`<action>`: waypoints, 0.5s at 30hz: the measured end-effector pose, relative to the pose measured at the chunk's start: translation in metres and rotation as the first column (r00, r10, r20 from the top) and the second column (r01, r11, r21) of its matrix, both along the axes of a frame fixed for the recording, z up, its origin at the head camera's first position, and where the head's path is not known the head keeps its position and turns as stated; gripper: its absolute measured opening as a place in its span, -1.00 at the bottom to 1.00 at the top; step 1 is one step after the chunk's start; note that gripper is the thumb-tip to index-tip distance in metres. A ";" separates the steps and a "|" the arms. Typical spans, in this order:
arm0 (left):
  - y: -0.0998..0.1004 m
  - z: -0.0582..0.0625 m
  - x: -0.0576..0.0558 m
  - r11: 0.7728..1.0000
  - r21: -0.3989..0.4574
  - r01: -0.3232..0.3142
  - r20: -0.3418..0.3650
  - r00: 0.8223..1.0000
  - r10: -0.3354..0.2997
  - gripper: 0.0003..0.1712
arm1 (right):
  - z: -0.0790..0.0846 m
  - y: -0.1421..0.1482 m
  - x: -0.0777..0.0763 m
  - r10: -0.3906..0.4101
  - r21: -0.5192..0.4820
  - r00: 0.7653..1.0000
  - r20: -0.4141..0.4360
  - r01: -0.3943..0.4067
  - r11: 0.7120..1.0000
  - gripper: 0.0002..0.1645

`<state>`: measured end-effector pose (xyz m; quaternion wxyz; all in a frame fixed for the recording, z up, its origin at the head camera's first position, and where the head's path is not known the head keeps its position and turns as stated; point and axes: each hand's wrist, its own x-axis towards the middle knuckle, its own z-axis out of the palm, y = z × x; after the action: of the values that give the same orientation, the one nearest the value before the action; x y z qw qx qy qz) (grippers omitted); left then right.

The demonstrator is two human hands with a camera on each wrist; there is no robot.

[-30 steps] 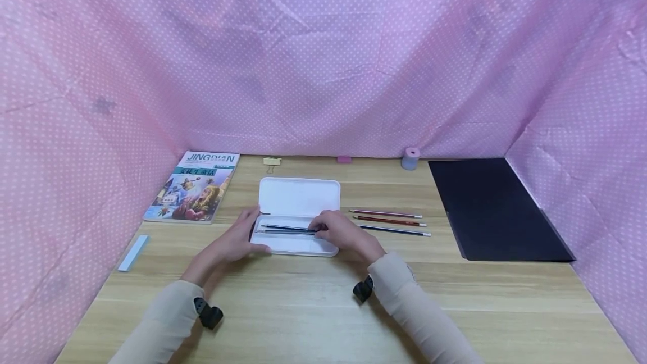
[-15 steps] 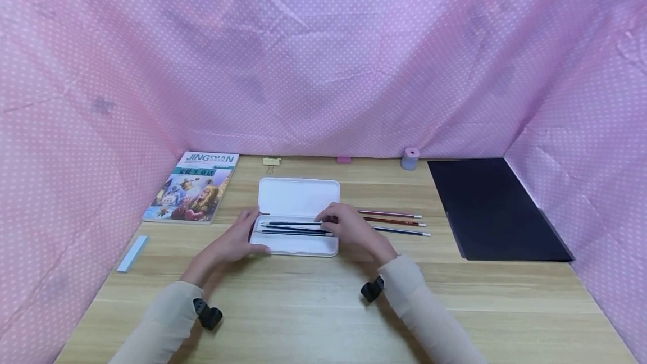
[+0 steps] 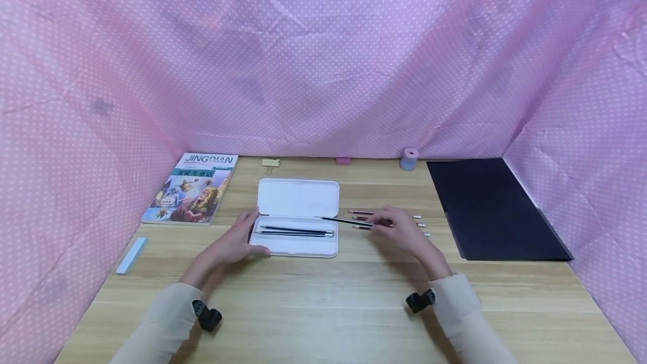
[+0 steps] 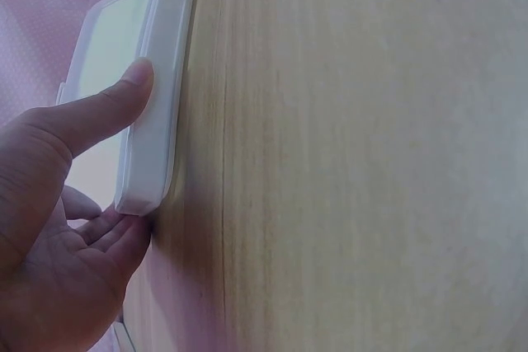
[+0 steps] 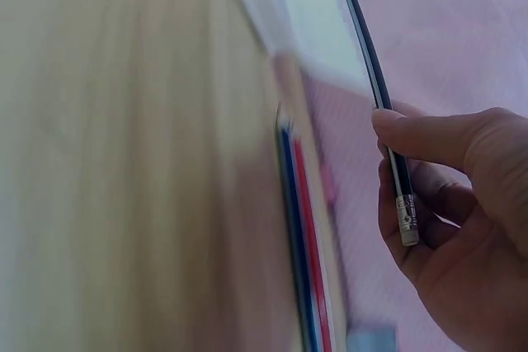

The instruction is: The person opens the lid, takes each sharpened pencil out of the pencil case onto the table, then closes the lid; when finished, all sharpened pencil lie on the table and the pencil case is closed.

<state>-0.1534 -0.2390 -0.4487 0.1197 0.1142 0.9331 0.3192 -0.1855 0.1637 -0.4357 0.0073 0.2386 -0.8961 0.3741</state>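
Observation:
A white pencil case (image 3: 295, 248) lies with its lid (image 3: 298, 198) raised toward the back. My left hand (image 3: 236, 239) grips its left end, thumb (image 4: 124, 105) along the front wall and fingers bent at the corner. Two dark pencils (image 3: 295, 233) lie lengthwise inside. To the right of the case, my right hand (image 3: 401, 230) pinches a black pencil (image 5: 367, 43) near its eraser end, the tip pointing left over the case's right edge. Beneath that hand, three pencils, a purplish one (image 3: 360, 212) rearmost, lie side by side on the table, partly hidden.
On the left lie a magazine (image 3: 194, 189) and a pale blue strip (image 3: 131, 255). Along the back are a binder clip (image 3: 270, 162), a pink block (image 3: 343, 160) and a small lilac cylinder (image 3: 409, 159). A black sheet (image 3: 495, 209) covers the right side, and pink cloth hangs around the table (image 3: 303, 308).
My right hand has moved right, out of the case, carrying one black pencil away from the two left inside. The left hand stays on the case.

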 end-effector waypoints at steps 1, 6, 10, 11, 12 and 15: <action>0.000 0.000 0.000 1.000 -0.002 -0.002 0.001 1.000 0.002 0.34 | -0.002 0.008 0.002 -0.016 0.012 1.000 -0.012 0.016 1.000 -0.81; 0.000 -0.001 -0.001 1.000 -0.002 -0.004 0.004 1.000 0.004 0.35 | -0.010 0.040 0.011 -0.070 0.067 0.996 -0.049 0.073 0.995 -0.80; -0.001 -0.002 0.000 1.000 0.003 -0.001 0.002 1.000 0.001 0.35 | -0.016 0.060 0.017 -0.106 0.105 0.993 -0.047 0.110 0.988 -0.80; -0.001 -0.002 0.000 1.000 0.004 0.000 -0.001 1.000 0.000 0.35 | -0.018 0.063 0.018 -0.114 0.110 0.993 -0.041 0.118 0.987 -0.80; -0.001 -0.002 0.000 1.000 0.003 0.002 -0.004 1.000 -0.002 0.35 | -0.019 0.067 0.020 -0.123 0.115 0.992 -0.034 0.126 0.985 -0.80; -0.001 -0.002 0.000 1.000 0.006 0.004 -0.011 1.000 -0.004 0.35 | -0.022 0.074 0.023 -0.149 0.124 0.989 -0.021 0.151 0.981 -0.81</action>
<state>-0.1536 -0.2402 -0.4510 0.1147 0.1181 0.9326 0.3211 -0.1630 0.2374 -0.4573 0.0256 0.1725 -0.9332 0.3141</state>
